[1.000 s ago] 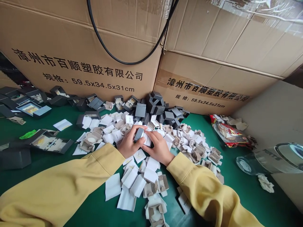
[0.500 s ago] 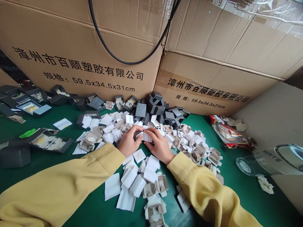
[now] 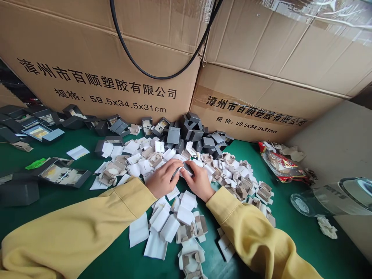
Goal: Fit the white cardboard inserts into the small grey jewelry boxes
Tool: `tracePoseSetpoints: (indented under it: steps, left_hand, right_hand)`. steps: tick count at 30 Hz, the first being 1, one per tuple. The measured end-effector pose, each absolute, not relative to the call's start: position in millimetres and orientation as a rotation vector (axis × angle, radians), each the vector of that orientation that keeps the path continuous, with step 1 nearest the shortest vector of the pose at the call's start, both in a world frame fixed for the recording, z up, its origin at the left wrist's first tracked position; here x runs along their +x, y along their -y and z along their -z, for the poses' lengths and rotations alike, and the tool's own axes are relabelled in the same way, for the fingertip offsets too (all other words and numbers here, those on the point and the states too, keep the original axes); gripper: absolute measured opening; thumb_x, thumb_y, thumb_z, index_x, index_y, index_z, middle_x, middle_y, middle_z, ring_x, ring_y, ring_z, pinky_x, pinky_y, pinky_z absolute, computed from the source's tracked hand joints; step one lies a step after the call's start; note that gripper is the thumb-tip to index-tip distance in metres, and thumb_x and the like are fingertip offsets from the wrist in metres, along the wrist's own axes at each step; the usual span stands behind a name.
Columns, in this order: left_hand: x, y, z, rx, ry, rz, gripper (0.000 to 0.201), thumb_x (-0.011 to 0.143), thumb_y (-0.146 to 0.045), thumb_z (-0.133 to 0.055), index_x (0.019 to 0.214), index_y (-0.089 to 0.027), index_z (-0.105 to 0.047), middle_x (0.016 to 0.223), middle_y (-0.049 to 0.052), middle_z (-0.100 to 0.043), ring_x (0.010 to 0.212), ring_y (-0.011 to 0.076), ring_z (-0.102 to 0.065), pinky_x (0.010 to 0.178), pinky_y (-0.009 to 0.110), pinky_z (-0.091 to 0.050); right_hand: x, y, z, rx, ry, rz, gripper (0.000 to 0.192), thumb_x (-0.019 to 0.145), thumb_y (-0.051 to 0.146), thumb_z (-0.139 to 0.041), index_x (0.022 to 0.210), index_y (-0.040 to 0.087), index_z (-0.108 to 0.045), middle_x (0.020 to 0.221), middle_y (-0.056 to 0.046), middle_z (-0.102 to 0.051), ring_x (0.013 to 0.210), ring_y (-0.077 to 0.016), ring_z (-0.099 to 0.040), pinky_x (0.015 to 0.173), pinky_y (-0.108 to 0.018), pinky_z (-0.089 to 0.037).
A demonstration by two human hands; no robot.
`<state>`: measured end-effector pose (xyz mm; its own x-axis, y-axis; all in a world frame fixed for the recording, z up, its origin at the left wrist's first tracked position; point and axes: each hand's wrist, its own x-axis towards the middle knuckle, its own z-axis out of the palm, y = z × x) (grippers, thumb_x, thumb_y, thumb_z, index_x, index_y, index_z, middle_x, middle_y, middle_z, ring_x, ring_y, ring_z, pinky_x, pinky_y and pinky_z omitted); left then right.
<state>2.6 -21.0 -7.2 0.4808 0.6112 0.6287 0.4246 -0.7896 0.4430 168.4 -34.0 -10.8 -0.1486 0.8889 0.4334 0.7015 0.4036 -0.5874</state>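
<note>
Both hands meet over the pile at the middle of the table. My right hand (image 3: 198,179) grips a small dark grey box (image 3: 188,168), its thumb pressed along the near side. Against the box's left end, the fingers of my left hand (image 3: 165,177) are curled and closed; they cover much of it. White cards and folded card inserts (image 3: 145,166) lie under and around the hands. Nearer to me is a second heap of white folded cards (image 3: 169,228), with grey-backed card inserts (image 3: 192,259) beside and below it.
Dark grey boxes (image 3: 173,135) are heaped behind the pile, and open ones (image 3: 62,174) lie at left. Large cardboard cartons (image 3: 116,50) wall off the back, with a black cable (image 3: 145,73) hanging in front. A red snack bag (image 3: 280,162) and a clear bottle (image 3: 328,197) lie at right.
The small box between my hands showed its white inside before; now a dark outer face shows. Both hands have turned and drawn closer together around it.
</note>
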Motion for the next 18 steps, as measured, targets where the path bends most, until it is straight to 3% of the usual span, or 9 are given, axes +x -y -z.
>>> tracePoseSetpoints:
  steps: [9, 14, 18]
  left_hand:
    - [2.2, 18.1, 11.1, 2.580, -0.910, -1.256, 0.036, 0.082, -0.007, -0.042, 0.117, -0.017, -0.042, 0.111, 0.012, -0.056, 0.110, 0.0214, -0.053, 0.093, 0.037, -0.048]
    - [2.4, 17.0, 10.2, 2.520, -1.009, -1.301, 0.036, 0.082, -0.007, -0.042, 0.117, -0.017, -0.041, 0.111, 0.011, -0.055, 0.111, 0.0206, -0.052, 0.094, 0.037, -0.047]
    - [2.2, 15.9, 10.4, 2.485, -1.057, -1.311, 0.035, 0.082, -0.008, -0.043, 0.116, -0.018, -0.041, 0.109, 0.010, -0.055, 0.108, 0.0198, -0.054, 0.093, 0.038, -0.048]
  right_hand:
    - [167.8, 32.9, 8.6, -1.361, 1.859, -0.386, 0.030, 0.088, 0.038, -0.046, 0.103, 0.017, -0.061, 0.084, -0.005, -0.069, 0.064, -0.0153, -0.061, 0.062, -0.024, -0.046]
    - [169.8, 31.0, 7.1, -1.265, 1.883, -0.516, 0.040, 0.084, 0.036, -0.051, 0.120, 0.017, -0.050, 0.094, -0.005, -0.066, 0.056, -0.0119, -0.055, 0.058, -0.024, -0.046]
    - [169.5, 32.7, 7.1, -1.257, 1.875, -0.558, 0.034, 0.087, 0.033, -0.047, 0.117, 0.018, -0.050, 0.082, -0.003, -0.065, 0.048, -0.0098, -0.049, 0.052, -0.022, -0.042]
